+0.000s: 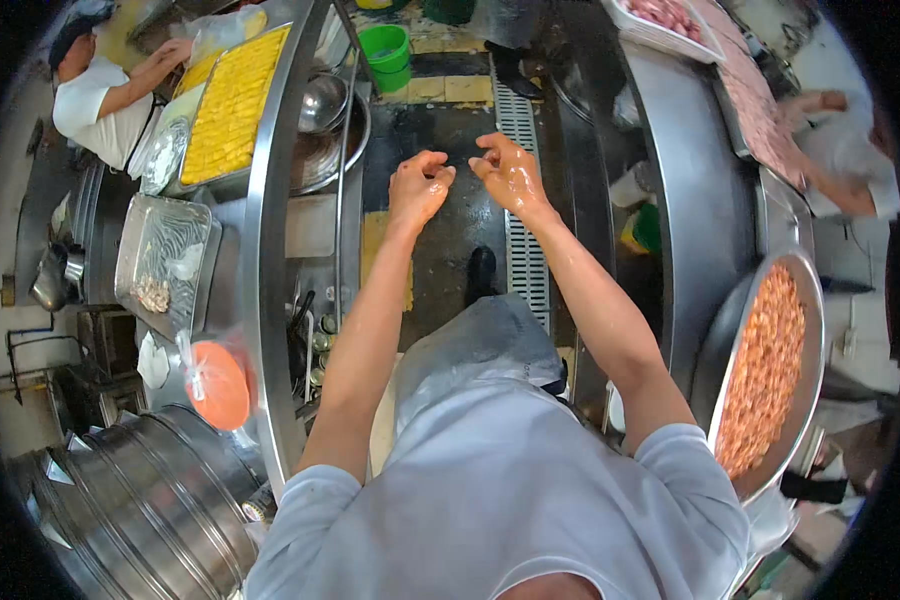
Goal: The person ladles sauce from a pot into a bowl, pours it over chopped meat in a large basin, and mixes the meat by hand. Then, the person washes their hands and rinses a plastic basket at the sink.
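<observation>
My left hand [420,190] is raised over the aisle floor, fingers loosely curled with a gap between thumb and fingers. Nothing shows in it. Close beside it, my right hand [512,178] has a wet, shiny back and bent fingers held apart, also without anything in them. The two hands do not touch each other or any surface. Below them is the dark wet floor [435,240], with a white slotted drain grate [527,265] under the right forearm. A grey wet apron [475,350] covers my front.
At left, a steel counter holds a tray of yellow pieces [235,110], a metal pan [195,235], and stacked steamers [160,500]. A large bowl of reddish-brown pieces [765,370] stands right. A green bucket [385,60] is ahead. People work at both sides.
</observation>
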Demonstrator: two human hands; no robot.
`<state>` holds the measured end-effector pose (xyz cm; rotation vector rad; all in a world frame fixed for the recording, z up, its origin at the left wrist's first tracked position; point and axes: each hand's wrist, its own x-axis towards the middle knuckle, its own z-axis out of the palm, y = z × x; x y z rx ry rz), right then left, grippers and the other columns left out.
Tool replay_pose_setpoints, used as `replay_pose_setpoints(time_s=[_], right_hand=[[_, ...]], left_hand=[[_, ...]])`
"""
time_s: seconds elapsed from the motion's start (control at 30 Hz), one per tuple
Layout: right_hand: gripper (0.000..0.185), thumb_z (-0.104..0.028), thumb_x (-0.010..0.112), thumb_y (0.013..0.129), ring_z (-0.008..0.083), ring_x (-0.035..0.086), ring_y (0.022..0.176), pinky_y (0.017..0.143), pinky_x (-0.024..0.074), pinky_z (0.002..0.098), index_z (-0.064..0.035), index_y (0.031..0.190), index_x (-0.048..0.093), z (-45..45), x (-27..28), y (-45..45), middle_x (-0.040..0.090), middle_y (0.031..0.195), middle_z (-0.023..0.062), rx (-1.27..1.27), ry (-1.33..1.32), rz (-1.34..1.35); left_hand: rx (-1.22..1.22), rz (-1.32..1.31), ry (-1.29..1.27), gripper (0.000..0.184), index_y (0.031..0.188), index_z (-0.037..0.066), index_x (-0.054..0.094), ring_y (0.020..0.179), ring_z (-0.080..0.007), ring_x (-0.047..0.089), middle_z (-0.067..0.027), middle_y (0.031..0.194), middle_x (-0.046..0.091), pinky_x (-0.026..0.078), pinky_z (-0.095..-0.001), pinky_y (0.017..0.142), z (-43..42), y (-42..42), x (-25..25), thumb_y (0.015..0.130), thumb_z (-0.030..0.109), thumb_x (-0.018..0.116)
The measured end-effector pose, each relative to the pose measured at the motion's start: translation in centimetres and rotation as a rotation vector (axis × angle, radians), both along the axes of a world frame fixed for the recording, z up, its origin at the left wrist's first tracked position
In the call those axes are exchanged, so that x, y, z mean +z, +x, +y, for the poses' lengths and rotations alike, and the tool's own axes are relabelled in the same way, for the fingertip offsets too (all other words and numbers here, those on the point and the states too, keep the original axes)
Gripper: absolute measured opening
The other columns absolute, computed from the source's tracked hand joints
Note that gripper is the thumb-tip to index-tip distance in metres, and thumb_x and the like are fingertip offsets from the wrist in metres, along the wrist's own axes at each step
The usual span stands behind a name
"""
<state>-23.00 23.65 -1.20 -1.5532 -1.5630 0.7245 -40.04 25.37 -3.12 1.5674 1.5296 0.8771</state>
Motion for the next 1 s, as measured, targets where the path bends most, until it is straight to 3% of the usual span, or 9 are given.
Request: replay_pose_setpoints(time_s=[0.03, 0.17, 0.3, 0.4, 0.53, 0.87, 1.0], right_hand=[[0.030, -0.015, 0.068, 0.084, 0.0296, 0.068, 0.079, 0.072, 0.0512, 0.0380, 0.0020, 0.108, 0.061, 1.9, -0.1, -0.1, 0.067, 0.081, 0.0165, 0.001, -0.020, -0.004], [0.028, -0.018, 0.069, 0.085, 0.0269, 0.066, 0.080, 0.072, 0.0509, 0.0376, 0.0007, 0.104, 0.062, 10.5, -1.5, 0.4, 0.067, 0.084, 0.0144, 0.036, -0.078, 0.107], [0.029, -0.020, 0.070, 0.084, 0.0244, 0.065, 0.077, 0.072, 0.0504, 0.0365, 0.0005, 0.103, 0.063, 18.8, -2.4, 1.5, 0.066, 0.083, 0.0132, 0.074, -0.108, 0.140], [0.030, -0.022, 0.071, 0.083, 0.0227, 0.064, 0.076, 0.071, 0.0501, 0.0357, 0.0005, 0.102, 0.063, 24.5, -2.8, 2.4, 0.065, 0.082, 0.0130, 0.082, -0.082, 0.212], [0.033, -0.024, 0.072, 0.083, 0.0223, 0.064, 0.077, 0.072, 0.0503, 0.0355, 0.0001, 0.104, 0.064, 30.7, -2.3, 3.2, 0.066, 0.082, 0.0129, 0.081, -0.172, 0.237], [0.030, -0.021, 0.071, 0.082, 0.0182, 0.062, 0.073, 0.070, 0.0496, 0.0328, 0.0012, 0.102, 0.064, 47.4, -4.5, 1.2, 0.065, 0.078, 0.0114, 0.100, -0.166, 0.283], [0.027, -0.018, 0.070, 0.082, 0.0168, 0.060, 0.072, 0.067, 0.0486, 0.0321, 0.0018, 0.100, 0.063, 57.6, -7.2, -0.9, 0.064, 0.077, 0.0109, 0.144, -0.137, 0.320]], left_hand=[[-0.012, 0.023, 0.034, 0.034, 0.113, 0.002, 0.066, 0.086, -0.0203, 0.067, -0.0118, 0.103, 0.069, 0.053, -0.0323, 0.079, 1.6, -0.1, -0.1, 0.085, 0.020, 0.067], [0.011, -0.241, -0.156, 0.031, 0.116, 0.003, 0.063, 0.072, -0.0117, 0.062, -0.0056, 0.094, 0.064, 0.051, -0.0246, 0.056, 7.9, 0.6, 1.2, 0.088, 0.018, 0.065], [0.014, -0.259, -0.147, 0.031, 0.115, 0.003, 0.064, 0.072, -0.0115, 0.062, -0.0055, 0.093, 0.065, 0.052, -0.0256, 0.058, 15.6, 1.7, 0.4, 0.088, 0.018, 0.065], [0.046, -0.121, 0.061, 0.031, 0.114, 0.004, 0.064, 0.073, -0.0106, 0.062, -0.0042, 0.091, 0.065, 0.051, -0.0256, 0.058, 20.9, 2.2, -0.9, 0.087, 0.019, 0.066], [0.092, -0.127, -0.010, 0.031, 0.114, 0.006, 0.066, 0.074, -0.0100, 0.061, -0.0025, 0.091, 0.066, 0.050, -0.0253, 0.058, 27.2, 2.8, -1.0, 0.087, 0.021, 0.067], [0.123, -0.208, 0.089, 0.035, 0.116, 0.006, 0.065, 0.074, -0.0091, 0.060, -0.0025, 0.089, 0.066, 0.049, -0.0252, 0.059, 43.5, 1.6, -2.4, 0.087, 0.023, 0.068], [0.124, -0.234, 0.037, 0.030, 0.114, 0.004, 0.065, 0.072, -0.0085, 0.058, -0.0027, 0.087, 0.064, 0.047, -0.0236, 0.059, 52.9, -0.2, -3.3, 0.086, 0.015, 0.068]])
